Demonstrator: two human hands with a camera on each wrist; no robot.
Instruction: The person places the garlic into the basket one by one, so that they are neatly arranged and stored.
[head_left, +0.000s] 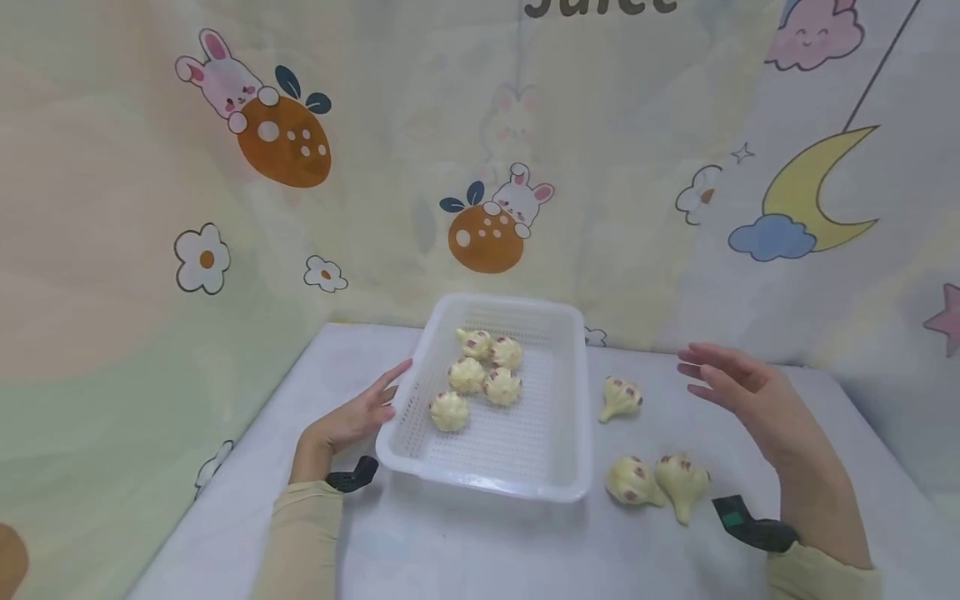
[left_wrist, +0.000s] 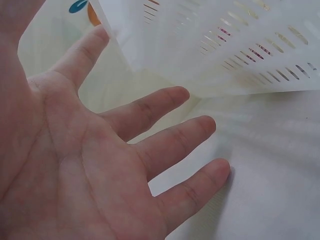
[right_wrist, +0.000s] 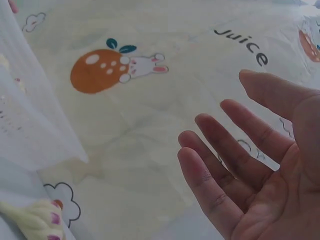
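Observation:
A white perforated plastic basket point(head_left: 540, 429) stands in the middle of the table with several pale garlic bulbs point(head_left: 467, 375) in its left part. At its left wall is my left hand point(head_left: 356, 419), fingers spread and nearly straight; in the left wrist view the thumb meets the wall point(left_wrist: 165, 47). My right hand point(head_left: 750, 396) hovers over the table's right side, fingers loosely bent, palm point(right_wrist: 280, 205) bare. Between that hand and the basket lie three more garlic bulbs: one farther back point(head_left: 622, 397), and a nearer pair, left point(head_left: 632, 481) and right point(head_left: 681, 482).
A white cloth covers the table point(head_left: 480, 550). Behind it and along the sides hangs a printed curtain point(head_left: 390, 208) with rabbits, oranges and flowers. The basket's far end is close to the curtain. Dark wrist-camera mounts point(head_left: 753, 525) sit below both hands.

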